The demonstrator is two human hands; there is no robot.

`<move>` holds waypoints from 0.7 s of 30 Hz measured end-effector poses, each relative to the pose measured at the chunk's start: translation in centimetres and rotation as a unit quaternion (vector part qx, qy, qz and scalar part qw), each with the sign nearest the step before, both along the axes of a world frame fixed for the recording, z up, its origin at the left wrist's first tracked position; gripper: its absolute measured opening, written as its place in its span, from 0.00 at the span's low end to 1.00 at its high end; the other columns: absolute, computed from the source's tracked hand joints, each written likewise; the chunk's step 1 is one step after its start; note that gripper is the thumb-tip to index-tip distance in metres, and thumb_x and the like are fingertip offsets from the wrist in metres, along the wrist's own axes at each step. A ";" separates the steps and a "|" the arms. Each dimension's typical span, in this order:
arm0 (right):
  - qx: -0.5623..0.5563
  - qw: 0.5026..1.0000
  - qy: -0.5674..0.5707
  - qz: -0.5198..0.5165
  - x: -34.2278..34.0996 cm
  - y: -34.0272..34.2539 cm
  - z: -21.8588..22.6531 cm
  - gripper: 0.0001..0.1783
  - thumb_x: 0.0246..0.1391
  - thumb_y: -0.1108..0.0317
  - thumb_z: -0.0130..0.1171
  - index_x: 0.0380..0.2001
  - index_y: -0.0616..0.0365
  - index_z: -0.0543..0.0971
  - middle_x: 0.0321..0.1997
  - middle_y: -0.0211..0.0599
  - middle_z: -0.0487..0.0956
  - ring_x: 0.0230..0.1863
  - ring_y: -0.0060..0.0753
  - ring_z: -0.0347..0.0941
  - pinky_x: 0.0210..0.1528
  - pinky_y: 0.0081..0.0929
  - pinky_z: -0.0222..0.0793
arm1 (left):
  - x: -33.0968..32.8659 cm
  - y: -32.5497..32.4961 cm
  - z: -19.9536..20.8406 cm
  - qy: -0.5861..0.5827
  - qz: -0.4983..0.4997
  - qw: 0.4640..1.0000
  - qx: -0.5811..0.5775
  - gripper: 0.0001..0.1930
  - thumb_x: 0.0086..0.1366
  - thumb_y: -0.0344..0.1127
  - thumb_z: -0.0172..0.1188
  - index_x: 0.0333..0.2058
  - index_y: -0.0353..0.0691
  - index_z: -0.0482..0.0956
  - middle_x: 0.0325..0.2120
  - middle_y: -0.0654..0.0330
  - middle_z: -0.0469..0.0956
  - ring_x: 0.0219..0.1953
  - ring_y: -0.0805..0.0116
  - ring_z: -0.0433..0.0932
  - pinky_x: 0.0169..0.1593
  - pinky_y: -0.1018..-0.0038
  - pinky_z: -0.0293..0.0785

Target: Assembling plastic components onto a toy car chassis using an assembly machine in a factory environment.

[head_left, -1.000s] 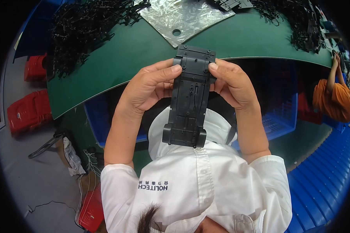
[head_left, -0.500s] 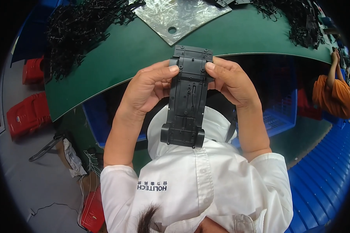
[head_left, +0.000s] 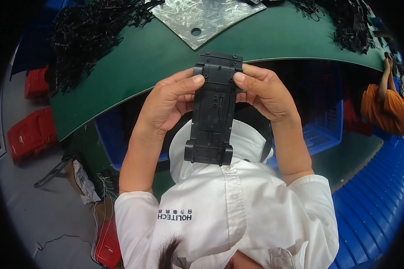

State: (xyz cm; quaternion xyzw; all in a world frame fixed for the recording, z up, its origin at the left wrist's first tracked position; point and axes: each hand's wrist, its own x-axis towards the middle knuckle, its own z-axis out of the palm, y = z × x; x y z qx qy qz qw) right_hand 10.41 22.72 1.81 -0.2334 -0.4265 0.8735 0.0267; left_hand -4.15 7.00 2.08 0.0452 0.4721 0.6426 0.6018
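Between my two hands is a long black plastic part (head_left: 213,107), shaped like a toy car chassis, with moulded ribs, small screw bosses and rounded wings at its near end. My left hand (head_left: 173,96) grips the left edge near the far end, thumb on top and fingers curled beneath. On the opposite edge my right hand (head_left: 265,92) holds it the same way, thumb pressed on the surface. The near end of the part hangs over my white shirt, held by neither hand. My fingertips under it are hidden.
A green table (head_left: 143,54) curves ahead, bearing a metal plate (head_left: 195,20) with a hole. Heaps of black plastic parts (head_left: 83,38) lie left and right. Blue crates (head_left: 321,134) stand beneath, red stools (head_left: 31,134) at left. A co-worker in an orange top (head_left: 384,110) is far right.
The black chassis has tilted a little, its near end rising slightly and the whole part shifting left. Both hands keep the same grip on it.
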 end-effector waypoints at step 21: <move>-0.001 0.999 0.033 -0.017 -0.3 -0.2 -0.9 0.16 0.54 0.69 0.54 0.43 0.68 0.73 0.36 0.37 0.77 0.35 0.23 0.74 0.36 0.22 0.73 | -0.1 -0.3 0.1 -0.003 -0.021 1.000 0.004 0.18 0.59 0.37 0.57 0.45 0.32 0.72 0.33 0.61 0.77 0.31 0.76 0.76 0.38 0.77 0.74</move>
